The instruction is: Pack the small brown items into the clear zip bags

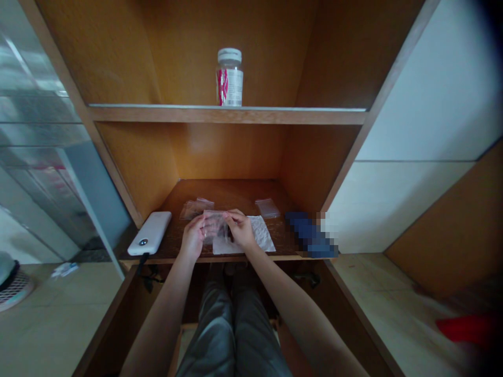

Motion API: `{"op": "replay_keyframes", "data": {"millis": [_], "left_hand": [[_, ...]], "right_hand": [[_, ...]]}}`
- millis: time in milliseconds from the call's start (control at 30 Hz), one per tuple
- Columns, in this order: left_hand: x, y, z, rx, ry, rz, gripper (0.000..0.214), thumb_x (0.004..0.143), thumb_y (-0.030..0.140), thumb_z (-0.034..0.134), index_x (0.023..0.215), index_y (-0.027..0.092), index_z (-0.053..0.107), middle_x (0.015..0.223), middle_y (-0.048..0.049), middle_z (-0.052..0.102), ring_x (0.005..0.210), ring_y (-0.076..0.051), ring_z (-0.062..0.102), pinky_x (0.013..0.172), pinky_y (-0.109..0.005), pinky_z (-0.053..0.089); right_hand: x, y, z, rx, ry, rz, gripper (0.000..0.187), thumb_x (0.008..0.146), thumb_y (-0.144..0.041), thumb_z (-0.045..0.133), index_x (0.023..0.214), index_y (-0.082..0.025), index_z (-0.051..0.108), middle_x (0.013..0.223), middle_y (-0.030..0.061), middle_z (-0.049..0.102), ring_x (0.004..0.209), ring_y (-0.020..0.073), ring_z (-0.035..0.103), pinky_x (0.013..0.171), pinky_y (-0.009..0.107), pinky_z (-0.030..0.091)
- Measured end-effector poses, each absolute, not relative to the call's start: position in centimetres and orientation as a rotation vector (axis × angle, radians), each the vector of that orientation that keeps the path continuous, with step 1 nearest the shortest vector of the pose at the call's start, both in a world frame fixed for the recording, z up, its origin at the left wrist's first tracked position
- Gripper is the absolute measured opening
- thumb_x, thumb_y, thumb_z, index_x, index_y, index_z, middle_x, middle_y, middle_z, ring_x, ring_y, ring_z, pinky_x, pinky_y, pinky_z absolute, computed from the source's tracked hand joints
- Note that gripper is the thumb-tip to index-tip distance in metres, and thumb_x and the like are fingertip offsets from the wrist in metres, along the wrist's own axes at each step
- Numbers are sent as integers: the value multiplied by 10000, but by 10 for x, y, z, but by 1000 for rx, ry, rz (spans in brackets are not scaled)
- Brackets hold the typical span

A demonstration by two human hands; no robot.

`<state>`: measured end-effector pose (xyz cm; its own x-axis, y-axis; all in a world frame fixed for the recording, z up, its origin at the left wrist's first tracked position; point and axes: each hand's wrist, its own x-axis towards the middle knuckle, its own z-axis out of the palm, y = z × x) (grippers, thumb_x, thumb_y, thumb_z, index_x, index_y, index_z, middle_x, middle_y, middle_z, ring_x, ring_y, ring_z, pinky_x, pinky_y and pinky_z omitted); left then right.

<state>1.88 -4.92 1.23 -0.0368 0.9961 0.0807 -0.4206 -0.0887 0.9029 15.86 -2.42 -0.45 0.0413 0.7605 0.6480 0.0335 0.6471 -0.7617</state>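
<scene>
Between my hands, just over the wooden shelf, is a clear plastic bag [214, 222]. My left hand [193, 236] is closed on its left side. At its upper right, my right hand [240, 229] pinches the bag between thumb and fingers. Beneath them lies a white tissue [262, 234], partly hidden by the bag and my right hand. Several clear plastic bags [190, 209] lie in a loose pile behind my left hand. Another small stack of clear bags [267, 208] rests behind the tissue, to the right.
A white power bank [151, 233] with a black cable sits at the shelf's left front. A dark blue item [308, 234], partly pixelated, lies at the right front. On the upper shelf [165, 113] stands a white-capped bottle [230, 78]. Open cabinet doors [356, 314] flank my legs.
</scene>
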Motion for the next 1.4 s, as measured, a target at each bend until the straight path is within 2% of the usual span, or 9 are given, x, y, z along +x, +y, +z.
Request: {"op": "replay_keyframes", "data": {"millis": [167, 333, 467, 600, 700, 800, 967, 1100, 1400], "left_hand": [[19, -50, 9, 1028, 900, 1405, 302, 643, 276, 645, 902, 127, 602, 746, -75, 683, 641, -196, 653, 562, -286, 500], [17, -47, 2, 1072, 915, 1387, 338, 657, 292, 650, 943, 120, 600, 849, -110, 686, 746, -211, 657, 684, -330, 506], [16, -45, -1, 1062, 889, 1399, 366, 667, 302, 652, 985, 135, 585, 929, -117, 672, 790, -217, 653, 722, -350, 506], [16, -45, -1, 1059, 889, 1405, 350, 667, 294, 655, 975, 142, 585, 911, -91, 669, 773, -206, 653, 707, -338, 513], [19, -46, 1, 1065, 908, 1427, 340, 659, 322, 660, 941, 150, 582, 864, -74, 672, 703, -193, 656, 661, -328, 516], [21, -48, 5, 1090, 942, 1412, 291, 673, 387, 632, 807, 134, 580, 701, -60, 667, 607, -182, 645, 596, -306, 507], [26, -54, 7, 1326, 1029, 1283, 353, 735, 452, 531, 565, 143, 538, 490, -37, 596, 451, -143, 578, 494, -253, 460], [28, -55, 4, 1468, 1098, 1250, 358, 744, 443, 518, 534, 153, 535, 468, -24, 586, 438, -132, 561, 473, -234, 435], [27, -53, 3, 1414, 1121, 1257, 324, 735, 426, 529, 557, 155, 518, 460, -3, 577, 437, -125, 551, 471, -231, 423]], "right_hand": [[160, -20, -7, -816, -1287, 612, 285, 811, -408, 473, 739, -209, 664, 682, 16, 601, 682, 148, 548, 672, 290, 452], [158, -16, -10, -804, -1194, 668, 305, 808, -395, 480, 1011, -185, 570, 863, 51, 619, 764, 148, 570, 716, 285, 462], [157, -16, -12, -758, -1194, 696, 221, 810, -377, 476, 897, -192, 559, 821, 36, 611, 734, 138, 579, 718, 278, 467], [157, -17, -13, -714, -1331, 733, 202, 804, -353, 490, 837, -202, 620, 873, 44, 638, 861, 169, 585, 819, 321, 441], [157, -16, -13, -728, -1309, 701, 241, 805, -340, 491, 961, -209, 619, 990, 61, 619, 943, 175, 561, 849, 331, 426], [156, -13, -15, -744, -1199, 668, 300, 792, -326, 502, 1058, -208, 578, 1081, 73, 582, 955, 167, 548, 838, 321, 429], [156, -3, -20, -832, -1008, 749, 360, 753, -300, 502, 1091, -184, 542, 1031, 80, 602, 872, 157, 567, 789, 311, 441], [156, 2, -23, -918, -857, 847, 362, 740, -315, 472, 1065, -173, 543, 1045, 80, 603, 813, 149, 584, 729, 287, 454], [157, 5, -22, -1054, -761, 809, 347, 719, -266, 398, 1029, -202, 540, 1071, 60, 604, 871, 149, 593, 750, 267, 455]]}}
